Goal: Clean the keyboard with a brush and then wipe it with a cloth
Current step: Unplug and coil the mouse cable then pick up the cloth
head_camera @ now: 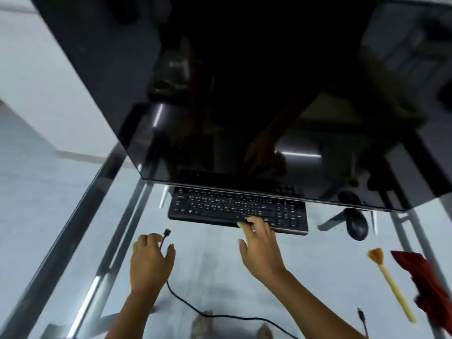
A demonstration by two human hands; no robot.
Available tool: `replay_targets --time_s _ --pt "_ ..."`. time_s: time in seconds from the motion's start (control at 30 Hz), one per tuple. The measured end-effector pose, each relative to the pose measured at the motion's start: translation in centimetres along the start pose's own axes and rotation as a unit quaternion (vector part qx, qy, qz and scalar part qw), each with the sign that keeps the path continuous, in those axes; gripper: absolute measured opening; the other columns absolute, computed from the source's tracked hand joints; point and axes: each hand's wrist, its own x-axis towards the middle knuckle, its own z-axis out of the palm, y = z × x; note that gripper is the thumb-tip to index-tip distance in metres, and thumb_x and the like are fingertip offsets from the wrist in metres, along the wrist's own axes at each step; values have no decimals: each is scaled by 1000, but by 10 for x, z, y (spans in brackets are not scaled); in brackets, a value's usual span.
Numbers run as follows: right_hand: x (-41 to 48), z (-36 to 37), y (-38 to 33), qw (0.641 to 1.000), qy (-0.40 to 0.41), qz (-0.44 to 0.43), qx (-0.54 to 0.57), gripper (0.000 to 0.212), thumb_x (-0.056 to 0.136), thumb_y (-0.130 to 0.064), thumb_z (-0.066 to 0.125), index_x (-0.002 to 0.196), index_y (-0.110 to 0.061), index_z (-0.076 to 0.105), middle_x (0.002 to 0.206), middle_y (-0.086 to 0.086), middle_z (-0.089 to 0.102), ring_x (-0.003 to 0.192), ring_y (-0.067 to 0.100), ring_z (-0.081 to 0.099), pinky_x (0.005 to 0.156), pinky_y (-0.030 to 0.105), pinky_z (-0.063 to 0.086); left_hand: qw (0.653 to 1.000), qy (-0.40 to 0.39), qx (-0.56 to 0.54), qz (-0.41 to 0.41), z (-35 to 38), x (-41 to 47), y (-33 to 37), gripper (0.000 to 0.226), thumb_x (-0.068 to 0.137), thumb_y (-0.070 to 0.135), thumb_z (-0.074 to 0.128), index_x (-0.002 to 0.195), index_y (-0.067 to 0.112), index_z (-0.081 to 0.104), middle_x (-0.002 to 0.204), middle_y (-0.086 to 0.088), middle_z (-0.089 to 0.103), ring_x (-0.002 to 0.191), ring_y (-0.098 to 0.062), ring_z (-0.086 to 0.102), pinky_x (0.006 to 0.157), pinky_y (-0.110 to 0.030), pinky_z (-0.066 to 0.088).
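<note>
A black keyboard point(220, 206) lies on the glass desk, partly under the lower edge of a big dark monitor. My right hand point(259, 245) rests on the keyboard's front edge, right of its middle, fingers curled over that edge. My left hand point(149, 260) is closed on a black cable point(186, 304) just below its USB plug point(167, 232), in front of the keyboard's left half. A yellow brush point(391, 282) with tan bristles lies at the right, bristles toward the monitor. A dark red cloth point(430, 282) lies crumpled just right of the brush.
The monitor point(244, 94) fills the upper frame and overhangs the keyboard's back rows. A black mouse point(356, 227) sits right of the keyboard. A second cable end point(361, 316) lies near the brush handle. The glass desk point(215, 265) has metal frame bars point(73, 228) along its left side.
</note>
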Motion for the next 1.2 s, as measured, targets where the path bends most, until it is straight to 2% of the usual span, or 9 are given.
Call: replay_targets --time_s 0.3,0.37,0.43,0.53,0.63,0.7,0.93,1.03,1.2 --pt "35 -20 -71 984 -98 18 145 41 96 -25 53 137 -18 49 130 4 48 120 22 47 103 32 38 986 -54 -148 -46 -30 24 32 10 89 16 65 96 11 59 80 -2 66 71 -15 60 59 -20 43" --pt "40 -36 -83 934 -166 109 295 41 98 -24 52 137 -18 46 126 2 56 113 19 55 93 27 44 979 -47 -196 -19 -49 33 63 9 85 19 70 87 15 62 74 5 65 69 -10 61 58 -13 40" --pt "42 -57 -92 832 -236 188 466 38 99 -23 50 136 -14 45 110 0 65 99 18 62 85 28 42 970 -50 -239 4 -66 42 95 10 82 20 72 80 21 62 74 7 65 69 -11 64 61 -18 46" --pt "39 -96 -94 748 -290 174 572 15 103 -13 43 113 -8 53 82 0 67 74 16 65 82 32 45 968 -76 -235 52 -85 51 132 11 81 19 71 80 24 61 73 9 62 69 -12 63 62 -20 47" --pt "33 -140 -88 790 -254 127 544 14 102 -9 43 91 -8 52 72 1 53 53 7 45 59 23 42 959 -56 -191 204 -100 43 155 6 88 29 64 84 25 67 85 12 59 84 -5 56 73 -17 42" --pt "30 -172 -79 821 -215 103 519 17 101 -8 44 86 -8 52 68 0 48 54 9 37 53 22 33 935 -91 -221 262 -116 29 173 34 95 46 51 75 23 65 74 11 59 75 -2 54 70 -22 44" --pt "-6 -289 -42 899 -106 -9 424 22 99 -25 54 92 -16 73 85 18 67 63 21 36 61 32 34 877 -265 -314 250 -182 -14 246 60 92 64 34 52 22 49 49 2 46 49 -12 47 59 -28 40" --pt "-26 -320 -29 883 -48 -22 467 18 98 -20 56 96 -14 73 72 -4 60 61 14 40 60 24 38 805 -376 -391 242 -210 -31 267 50 93 51 42 56 18 45 51 -2 30 46 -14 39 67 -38 40" --pt "-45 -336 -12 828 31 -35 558 25 95 -27 52 96 -11 71 60 -8 42 55 11 32 61 27 38 563 -488 -642 179 -251 -66 300 24 94 19 46 75 7 53 57 -1 34 48 -14 37 56 -31 46"
